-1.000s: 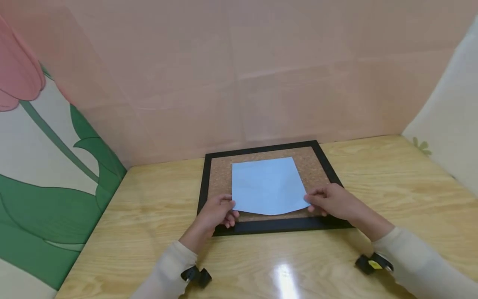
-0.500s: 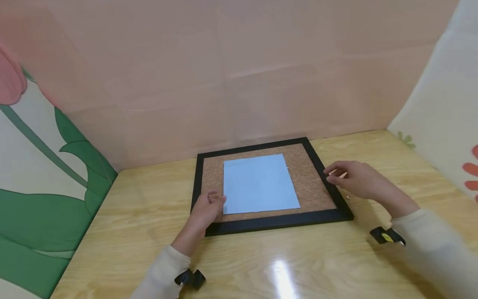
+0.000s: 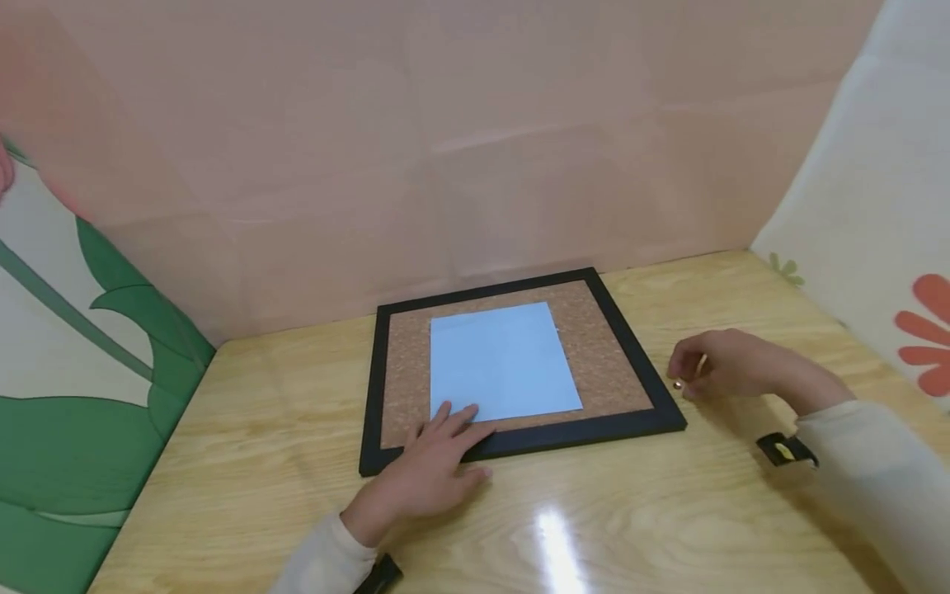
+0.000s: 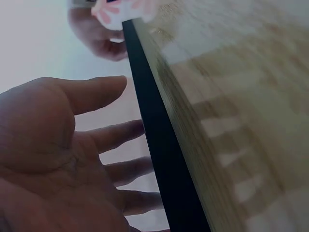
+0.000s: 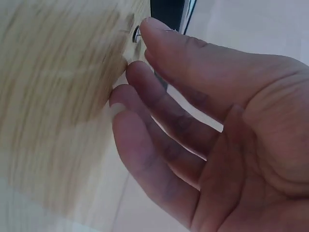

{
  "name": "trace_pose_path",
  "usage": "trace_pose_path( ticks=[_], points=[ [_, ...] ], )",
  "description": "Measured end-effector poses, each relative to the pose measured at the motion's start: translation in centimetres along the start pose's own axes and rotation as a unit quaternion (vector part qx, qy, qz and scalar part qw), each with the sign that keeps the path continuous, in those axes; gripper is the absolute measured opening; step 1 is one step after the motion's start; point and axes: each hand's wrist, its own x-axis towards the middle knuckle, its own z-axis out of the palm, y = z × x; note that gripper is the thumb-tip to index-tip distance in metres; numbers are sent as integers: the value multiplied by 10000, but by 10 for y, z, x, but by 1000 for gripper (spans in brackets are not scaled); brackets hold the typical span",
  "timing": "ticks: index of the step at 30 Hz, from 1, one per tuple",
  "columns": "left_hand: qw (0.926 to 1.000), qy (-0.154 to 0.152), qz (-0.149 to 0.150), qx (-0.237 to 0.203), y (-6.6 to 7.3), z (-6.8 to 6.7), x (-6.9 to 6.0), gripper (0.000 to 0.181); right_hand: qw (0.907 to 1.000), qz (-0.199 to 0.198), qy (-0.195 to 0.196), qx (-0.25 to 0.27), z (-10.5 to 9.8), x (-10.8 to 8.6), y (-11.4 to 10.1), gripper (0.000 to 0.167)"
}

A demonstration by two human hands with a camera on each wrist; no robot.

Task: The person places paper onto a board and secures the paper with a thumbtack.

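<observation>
A light blue sheet (image 3: 505, 359) lies flat on a cork board (image 3: 604, 355) with a black frame (image 3: 586, 427). My left hand (image 3: 426, 474) spreads its fingers over the frame's near left part, fingertips on the sheet's lower left corner. In the left wrist view the left hand (image 4: 72, 154) has its straight fingers reaching past the dark frame edge (image 4: 157, 140). Right of the board, my right hand (image 3: 731, 367) has loosely bent fingers at a small shiny item (image 3: 677, 385) on the table. The right wrist view shows this item (image 5: 136, 34) beside the thumb tip; no grip on it shows.
The wooden table (image 3: 260, 429) extends around the board. Behind it hangs a pinkish cloth (image 3: 445, 165). A panel with green leaves (image 3: 67, 445) stands at the left, and a pale one with red petals (image 3: 928, 330) at the right.
Both hands have let go of the sheet, which now lies flat. My right hand has moved right, off the board; my left has turned and spread its fingers. The head view has shifted right.
</observation>
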Motion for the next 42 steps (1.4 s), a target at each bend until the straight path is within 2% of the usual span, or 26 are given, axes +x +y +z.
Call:
trace_pose_path(
  ticks=[7,18,29,42],
  points=[
    [9996,-76,2,257,0,-1,-4,53,9993,-130,263,-245,6,5,5,11],
    [9989,-50,34,472,1,1,-2,55,9978,-194,500,-402,8,6,7,13],
    [9991,-89,-23,408,2,2,-3,56,9980,-148,468,-406,10,9,8,9],
    [9992,-60,1,393,1,3,-4,57,9981,-330,455,-239,10,8,6,15]
  ],
)
